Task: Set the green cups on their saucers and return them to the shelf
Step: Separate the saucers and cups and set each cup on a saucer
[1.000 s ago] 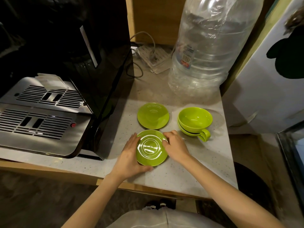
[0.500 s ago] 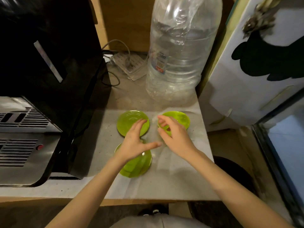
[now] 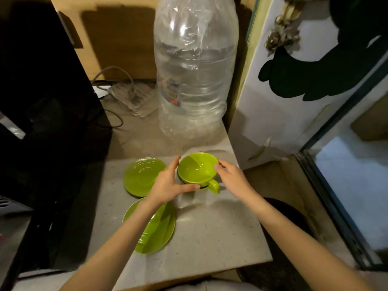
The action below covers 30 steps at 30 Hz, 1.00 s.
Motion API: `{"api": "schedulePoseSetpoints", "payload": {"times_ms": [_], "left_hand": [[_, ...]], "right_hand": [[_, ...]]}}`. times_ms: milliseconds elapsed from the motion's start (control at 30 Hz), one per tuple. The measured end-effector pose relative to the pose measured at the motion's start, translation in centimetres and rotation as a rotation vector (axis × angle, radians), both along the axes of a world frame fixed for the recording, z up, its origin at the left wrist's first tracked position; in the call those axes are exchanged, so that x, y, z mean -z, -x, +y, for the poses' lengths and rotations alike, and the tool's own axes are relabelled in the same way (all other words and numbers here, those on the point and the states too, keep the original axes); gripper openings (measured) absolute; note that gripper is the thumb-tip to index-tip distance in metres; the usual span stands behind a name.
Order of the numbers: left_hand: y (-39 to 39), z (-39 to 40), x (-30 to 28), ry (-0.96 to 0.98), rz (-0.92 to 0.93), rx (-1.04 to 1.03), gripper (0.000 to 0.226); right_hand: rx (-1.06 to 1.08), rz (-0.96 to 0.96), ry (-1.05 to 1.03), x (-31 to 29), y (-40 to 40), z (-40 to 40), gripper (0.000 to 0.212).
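Two green cups [image 3: 197,170] sit stacked one in the other on the grey counter [image 3: 212,232], handle toward me. The upper cup is slightly tilted, with a dark gap showing at the front. My left hand [image 3: 168,184] wraps the stack's left side, fingers at the rim and thumb across the front of the lower cup. My right hand [image 3: 231,177] touches the upper cup's right rim with its fingertips. One green saucer [image 3: 141,176] lies left of the cups. A second saucer [image 3: 161,229] lies nearer me, partly under my left forearm.
A large clear water bottle [image 3: 194,76] stands just behind the cups. A black coffee machine [image 3: 42,114] fills the left side. A power strip with cables [image 3: 130,95] lies at the back. A white cabinet side [image 3: 279,97] borders the counter's right edge.
Both hands left the near saucer and moved up to the stacked cups, closing in from either side. My view shifted to the right and came closer.
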<state>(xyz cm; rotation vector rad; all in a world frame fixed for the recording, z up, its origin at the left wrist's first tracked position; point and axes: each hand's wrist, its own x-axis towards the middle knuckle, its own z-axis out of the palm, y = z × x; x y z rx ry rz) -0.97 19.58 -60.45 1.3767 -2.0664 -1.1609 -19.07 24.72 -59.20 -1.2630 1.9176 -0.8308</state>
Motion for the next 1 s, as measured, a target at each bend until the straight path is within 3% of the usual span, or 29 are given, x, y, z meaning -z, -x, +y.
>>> {"api": "schedulePoseSetpoints", "payload": {"times_ms": [333, 633, 1000], "left_hand": [[0.1, 0.0, 0.4, -0.015, -0.035, -0.01, 0.107], [-0.4, 0.3, 0.7, -0.034, 0.108, -0.057, 0.104], [-6.0, -1.9, -1.1, 0.013, 0.234, -0.303, 0.123]], "right_hand": [[0.068, -0.066, 0.072, -0.2, -0.6, 0.0, 0.025], [0.012, 0.045, 0.095, -2.3, -1.2, -0.1, 0.029], [-0.106, -0.191, 0.096, -3.6, -5.5, -5.4, 0.032]]}}
